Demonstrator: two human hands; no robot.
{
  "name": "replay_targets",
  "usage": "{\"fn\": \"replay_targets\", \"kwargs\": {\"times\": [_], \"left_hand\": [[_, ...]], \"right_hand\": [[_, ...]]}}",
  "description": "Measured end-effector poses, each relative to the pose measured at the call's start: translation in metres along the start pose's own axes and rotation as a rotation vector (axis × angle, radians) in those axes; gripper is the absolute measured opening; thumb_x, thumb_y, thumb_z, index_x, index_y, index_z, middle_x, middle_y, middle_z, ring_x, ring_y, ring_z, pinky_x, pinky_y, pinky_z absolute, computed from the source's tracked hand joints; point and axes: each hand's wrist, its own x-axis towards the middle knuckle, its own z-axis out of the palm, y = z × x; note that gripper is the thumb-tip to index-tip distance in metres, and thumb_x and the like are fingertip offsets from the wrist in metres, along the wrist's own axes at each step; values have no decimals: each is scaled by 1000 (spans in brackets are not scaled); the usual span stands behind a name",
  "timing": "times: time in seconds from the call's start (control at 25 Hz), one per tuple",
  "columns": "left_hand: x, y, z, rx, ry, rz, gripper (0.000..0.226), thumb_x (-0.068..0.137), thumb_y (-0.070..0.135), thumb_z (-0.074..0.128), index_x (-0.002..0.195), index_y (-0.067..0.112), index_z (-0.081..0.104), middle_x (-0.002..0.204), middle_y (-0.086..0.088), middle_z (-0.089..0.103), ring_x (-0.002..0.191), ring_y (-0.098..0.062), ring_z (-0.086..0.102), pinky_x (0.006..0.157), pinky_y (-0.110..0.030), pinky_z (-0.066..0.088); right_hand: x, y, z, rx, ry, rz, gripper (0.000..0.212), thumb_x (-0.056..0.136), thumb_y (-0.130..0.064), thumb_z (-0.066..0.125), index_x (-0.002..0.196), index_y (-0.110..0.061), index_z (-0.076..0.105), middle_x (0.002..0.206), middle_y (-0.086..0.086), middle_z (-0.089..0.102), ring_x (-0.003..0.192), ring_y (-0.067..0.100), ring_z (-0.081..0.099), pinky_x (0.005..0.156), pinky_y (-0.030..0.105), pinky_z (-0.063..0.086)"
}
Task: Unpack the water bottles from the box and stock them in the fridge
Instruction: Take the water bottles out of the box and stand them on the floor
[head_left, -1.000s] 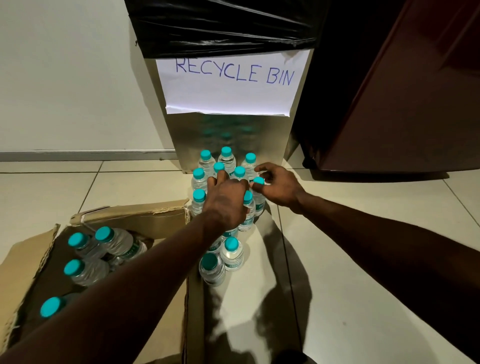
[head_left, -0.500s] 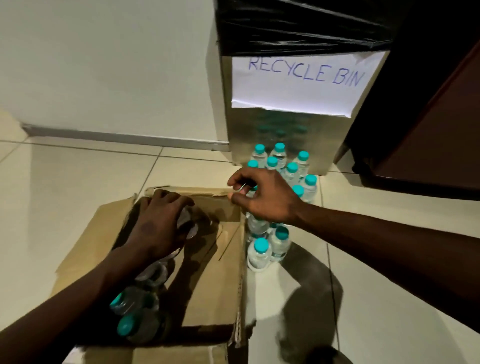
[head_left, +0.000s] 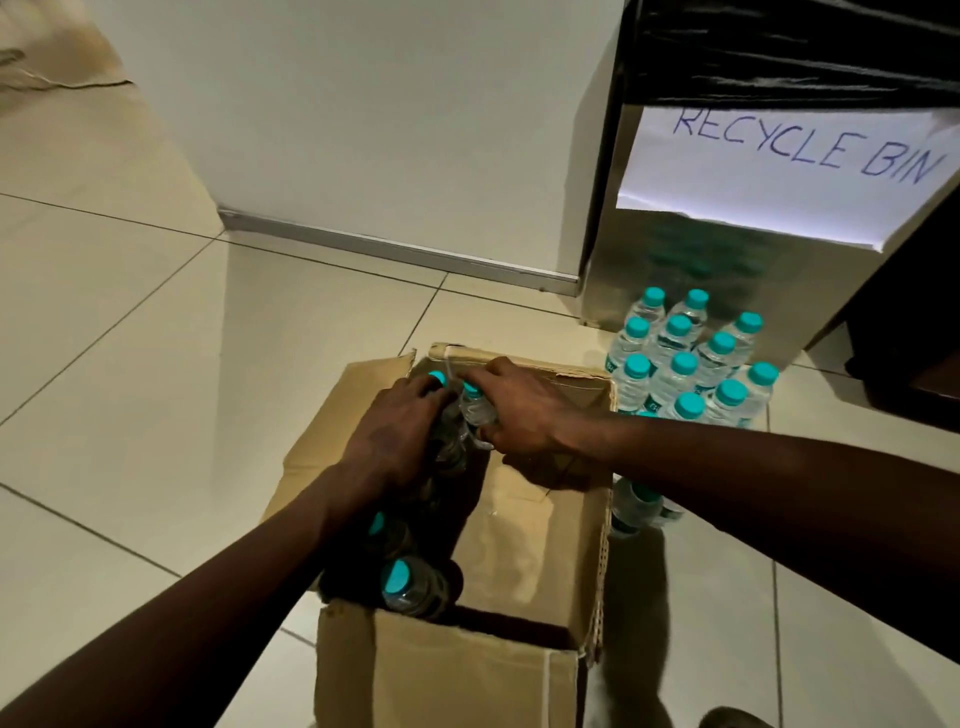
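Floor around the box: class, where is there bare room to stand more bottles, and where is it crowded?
Free: the tiles left of the cardboard box, up to the wall skirting, and the tiles right of the box, nearer the camera than the bottles. Crowded: the standing bottles fill the patch between the box and the recycle bin.

Standing bottles (head_left: 684, 364) cluster right of the box (head_left: 524, 551), before the bin (head_left: 675, 260).

Left hand (head_left: 396, 436) hides bottle (head_left: 451, 441) body.

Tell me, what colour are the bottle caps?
Turquoise, on every water bottle cap, clearest in the head view.
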Motion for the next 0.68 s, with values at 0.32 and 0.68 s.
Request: {"fn": "replay_targets", "kwargs": {"times": [0.32, 0.68], "left_hand": [[3, 1, 7, 206, -37, 6, 64, 86, 35, 69, 144, 25, 43, 144, -7, 47, 139, -29, 29, 117, -48, 15], [13, 12, -8, -365, 96, -30, 37, 83, 31, 77, 115, 20, 62, 113, 1, 61, 103, -16, 52, 89, -31, 46]], "right_hand": [[6, 10, 21, -5, 36, -24, 43, 89, -35, 68, 129, -28, 54, 119, -2, 52, 107, 21, 56, 80, 29, 49], [-28, 43, -20, 496, 7, 12, 35, 94, -19, 65, 128, -18, 56, 126, 1, 63, 116, 16, 60, 101, 40, 52]]}}
